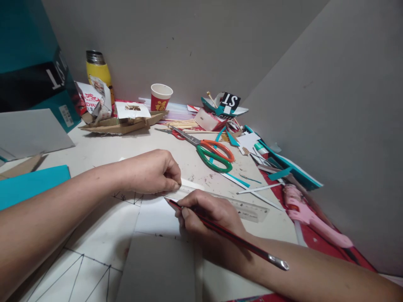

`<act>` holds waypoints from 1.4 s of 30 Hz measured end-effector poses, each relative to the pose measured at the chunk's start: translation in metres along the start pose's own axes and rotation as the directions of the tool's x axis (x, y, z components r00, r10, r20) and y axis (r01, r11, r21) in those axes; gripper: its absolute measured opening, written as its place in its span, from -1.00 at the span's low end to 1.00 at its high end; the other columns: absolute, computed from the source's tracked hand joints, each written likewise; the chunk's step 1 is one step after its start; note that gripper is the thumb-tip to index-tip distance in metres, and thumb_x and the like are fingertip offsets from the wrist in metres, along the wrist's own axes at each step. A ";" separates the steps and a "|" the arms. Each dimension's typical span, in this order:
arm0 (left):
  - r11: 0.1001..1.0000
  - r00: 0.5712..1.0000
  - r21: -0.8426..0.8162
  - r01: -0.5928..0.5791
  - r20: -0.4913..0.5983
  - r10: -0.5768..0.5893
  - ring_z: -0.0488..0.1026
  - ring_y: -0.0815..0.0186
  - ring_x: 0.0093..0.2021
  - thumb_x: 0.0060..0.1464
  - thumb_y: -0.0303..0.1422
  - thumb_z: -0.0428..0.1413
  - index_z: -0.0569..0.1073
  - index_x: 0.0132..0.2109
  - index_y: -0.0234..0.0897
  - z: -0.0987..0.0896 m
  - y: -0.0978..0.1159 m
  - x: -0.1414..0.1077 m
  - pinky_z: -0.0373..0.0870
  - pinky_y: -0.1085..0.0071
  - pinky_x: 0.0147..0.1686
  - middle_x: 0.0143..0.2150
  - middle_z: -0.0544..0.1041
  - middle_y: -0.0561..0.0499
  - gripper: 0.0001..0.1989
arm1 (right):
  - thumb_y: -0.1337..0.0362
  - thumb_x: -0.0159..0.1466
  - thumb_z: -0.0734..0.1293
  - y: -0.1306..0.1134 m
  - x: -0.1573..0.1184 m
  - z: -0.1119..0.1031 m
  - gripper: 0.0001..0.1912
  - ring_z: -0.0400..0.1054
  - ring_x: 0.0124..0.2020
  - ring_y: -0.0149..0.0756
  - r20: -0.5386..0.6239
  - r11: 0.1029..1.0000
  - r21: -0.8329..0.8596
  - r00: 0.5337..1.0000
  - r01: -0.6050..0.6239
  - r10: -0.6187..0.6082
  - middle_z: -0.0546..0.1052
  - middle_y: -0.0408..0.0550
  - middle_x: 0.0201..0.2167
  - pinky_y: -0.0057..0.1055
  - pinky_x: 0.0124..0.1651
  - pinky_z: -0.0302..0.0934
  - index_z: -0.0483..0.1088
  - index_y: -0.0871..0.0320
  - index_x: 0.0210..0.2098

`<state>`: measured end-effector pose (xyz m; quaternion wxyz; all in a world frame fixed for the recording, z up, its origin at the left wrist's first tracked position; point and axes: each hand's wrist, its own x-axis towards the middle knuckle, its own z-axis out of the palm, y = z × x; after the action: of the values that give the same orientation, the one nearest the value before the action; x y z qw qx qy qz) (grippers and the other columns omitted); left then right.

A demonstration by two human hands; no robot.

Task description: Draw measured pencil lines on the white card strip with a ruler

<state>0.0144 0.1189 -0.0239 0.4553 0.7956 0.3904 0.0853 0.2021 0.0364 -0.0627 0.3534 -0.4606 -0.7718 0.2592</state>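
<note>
A clear ruler [252,210] lies slantwise across white card [155,216] on the table. My left hand [157,172] presses on the ruler's left part with its fingertips together. In my right hand [209,214] is a red and black pencil [239,239], its tip touching or just above the card beside the ruler's lower edge. The pencil's silvery end points to the lower right. Below the white area is a greyer panel [157,268]. Paper with drawn black triangles [88,272] lies to the left, partly under my left forearm.
Scissors [215,155] with orange and green handles lie beyond the ruler. Further back are a cardboard boat shape [119,126], a paper cup [161,97] and a yellow bottle [99,71]. A pink glue gun [315,218] and strips are at the right; a teal box [28,37] stands left.
</note>
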 end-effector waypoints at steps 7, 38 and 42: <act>1.000 1.000 -0.012 -0.002 -0.001 0.002 0.31 0.39 -0.51 0.02 -0.47 0.12 0.63 -0.41 -0.32 0.000 0.001 -0.001 0.15 0.53 -0.51 -0.55 0.48 0.09 -0.83 | 0.45 0.17 0.22 0.000 0.002 0.000 -0.79 0.34 -0.63 -0.49 0.004 1.000 -0.007 1.000 0.015 -0.015 0.51 -0.23 -0.61 -0.56 -0.51 0.20 0.46 0.13 -0.46; 0.993 1.000 -0.118 -0.006 0.018 0.008 0.32 0.38 -0.51 0.06 -0.41 0.13 0.61 -0.38 -0.34 0.002 0.000 -0.002 0.22 0.50 -0.49 -0.54 0.47 0.08 -0.83 | 0.38 0.39 0.26 -0.008 -0.003 -0.030 -0.79 0.58 -0.40 -0.32 -0.058 0.968 0.233 0.995 0.094 -0.082 0.66 -0.12 -0.38 -0.39 -0.31 0.48 0.52 0.04 -0.11; 0.981 1.000 -0.195 -0.004 -0.014 0.001 0.37 0.40 -0.52 0.08 -0.36 0.15 0.59 -0.38 -0.32 -0.006 0.004 -0.006 0.28 0.52 -0.50 -0.54 0.49 0.09 -0.84 | 0.19 0.52 0.12 -0.004 0.002 -0.066 -0.66 0.62 -0.21 -0.12 -0.238 0.981 -0.016 0.952 0.195 -0.193 0.67 0.07 -0.19 -0.13 -0.14 0.52 0.48 0.04 0.09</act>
<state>0.0090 0.1176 -0.0159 0.5283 0.7470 0.3822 0.1294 0.2507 0.0415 -0.0186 0.4688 -0.4090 -0.7644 0.1692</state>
